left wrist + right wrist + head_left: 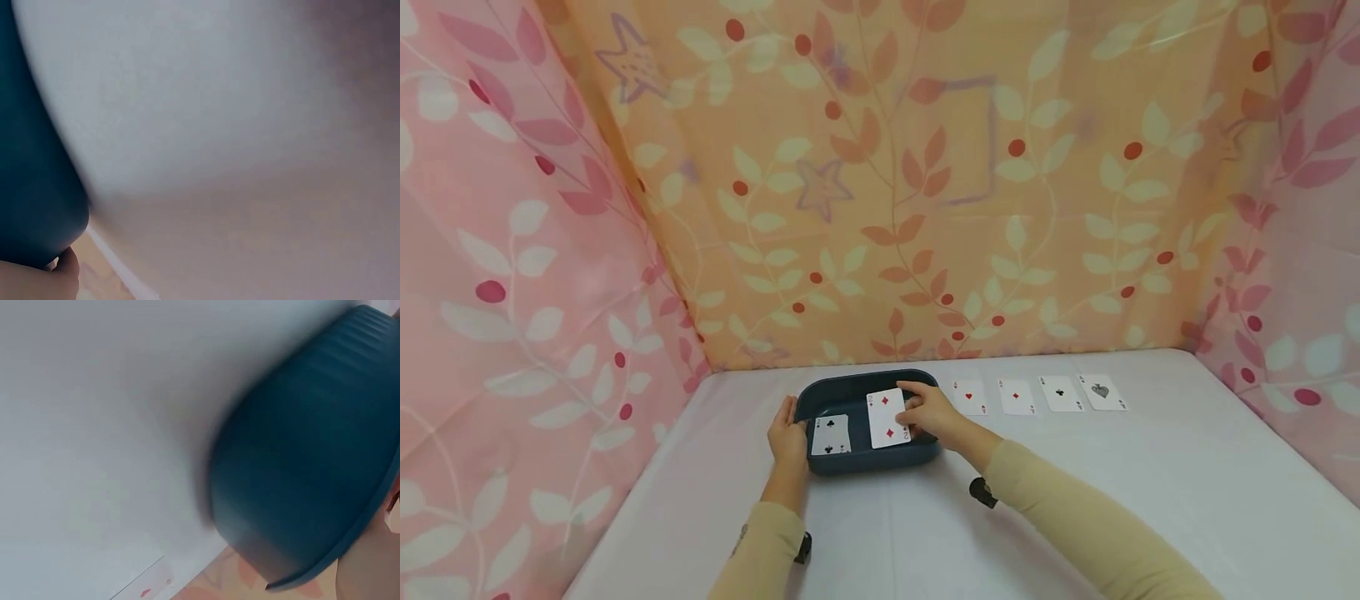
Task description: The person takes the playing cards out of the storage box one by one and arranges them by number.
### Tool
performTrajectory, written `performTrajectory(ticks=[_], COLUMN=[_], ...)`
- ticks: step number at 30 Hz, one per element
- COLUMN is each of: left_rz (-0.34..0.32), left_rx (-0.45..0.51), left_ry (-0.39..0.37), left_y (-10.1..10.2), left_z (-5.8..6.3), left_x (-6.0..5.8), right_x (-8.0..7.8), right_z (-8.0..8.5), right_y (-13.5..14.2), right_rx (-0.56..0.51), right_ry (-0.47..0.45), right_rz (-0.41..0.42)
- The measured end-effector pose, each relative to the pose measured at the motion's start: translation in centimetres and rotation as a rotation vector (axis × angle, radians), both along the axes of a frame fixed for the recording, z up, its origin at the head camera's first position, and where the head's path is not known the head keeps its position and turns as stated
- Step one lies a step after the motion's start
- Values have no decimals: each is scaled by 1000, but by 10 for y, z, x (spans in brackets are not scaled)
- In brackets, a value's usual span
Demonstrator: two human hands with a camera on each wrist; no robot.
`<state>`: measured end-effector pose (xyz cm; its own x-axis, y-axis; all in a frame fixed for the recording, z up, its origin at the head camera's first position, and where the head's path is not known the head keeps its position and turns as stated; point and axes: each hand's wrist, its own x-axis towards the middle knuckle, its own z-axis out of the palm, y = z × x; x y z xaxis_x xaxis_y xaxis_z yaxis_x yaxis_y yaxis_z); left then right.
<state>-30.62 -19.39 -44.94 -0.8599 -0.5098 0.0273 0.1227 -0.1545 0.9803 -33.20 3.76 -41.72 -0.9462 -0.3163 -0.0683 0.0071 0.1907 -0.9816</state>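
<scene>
A dark blue plastic basin (865, 460) is on the white table, tilted a little toward me. My left hand (787, 440) grips its left end; the left wrist view shows fingers (37, 281) at the basin's wall. Over the basin's right half, my right hand (931, 413) pinches the two of diamonds (886, 417) by its right edge, face up. A two of clubs (831, 435) lies face up inside the basin at the left. In the right wrist view the basin's outer wall (300, 450) hides most of the right hand.
Right of the basin, several aces lie face up in a row: hearts (969, 397), diamonds (1017, 397), clubs (1061, 393) and spades (1102, 392). Patterned cloth (887, 208) hangs behind the table (1150, 483) and at both sides.
</scene>
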Motion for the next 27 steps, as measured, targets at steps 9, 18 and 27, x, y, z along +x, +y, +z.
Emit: performTrajectory(ticks=[9, 18, 27], left_rz=[1, 10, 11], left_rx=[64, 67, 59], left_ry=[-29, -52, -65], left_y=[-1, -2, -1], left_z=[4, 4, 4], left_x=[-1, -1, -1], right_x=[5, 9, 13], right_z=[5, 2, 2], right_y=[19, 41, 58], right_rx=[-7, -40, -28], right_ry=[-41, -64, -48], right_rz=[-68, -109, -80])
